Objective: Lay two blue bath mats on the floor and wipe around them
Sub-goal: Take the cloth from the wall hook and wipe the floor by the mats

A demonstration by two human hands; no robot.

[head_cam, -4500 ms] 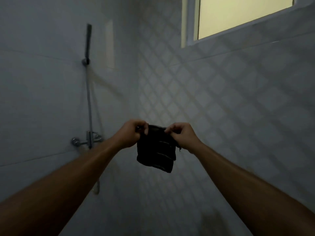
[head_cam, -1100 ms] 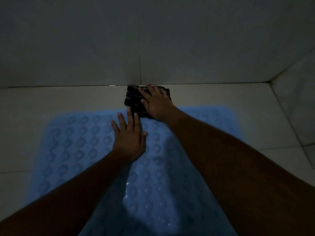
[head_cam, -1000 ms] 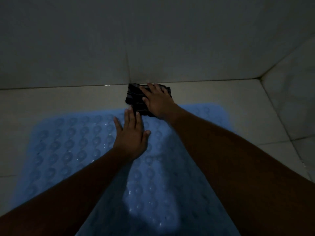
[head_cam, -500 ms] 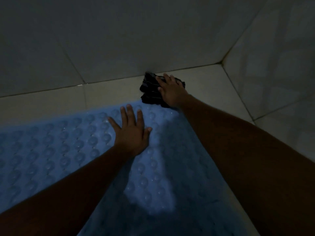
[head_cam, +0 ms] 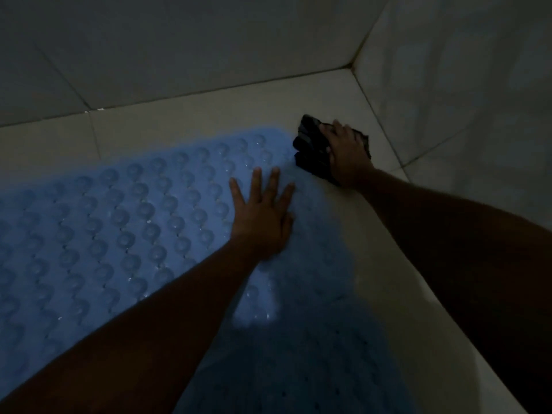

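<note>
A blue bath mat [head_cam: 113, 222] with rows of round bumps lies flat on the pale tiled floor [head_cam: 185, 115] and fills the left and lower view. My left hand [head_cam: 263, 213] rests palm down on the mat near its far right corner, fingers spread. My right hand [head_cam: 346, 153] presses a dark folded cloth [head_cam: 310, 147] onto the floor just past that corner of the mat. Only one mat is visible.
A tiled wall [head_cam: 179, 46] rises behind the mat and a second wall [head_cam: 466, 85] on the right; they meet at a corner [head_cam: 352, 65] close to the cloth. A narrow strip of bare floor runs between mat and walls. The light is dim.
My right hand has slid the cloth to the right along the mat's far edge, round its corner toward the wall corner. My left hand stays flat on the mat. The view turned right.
</note>
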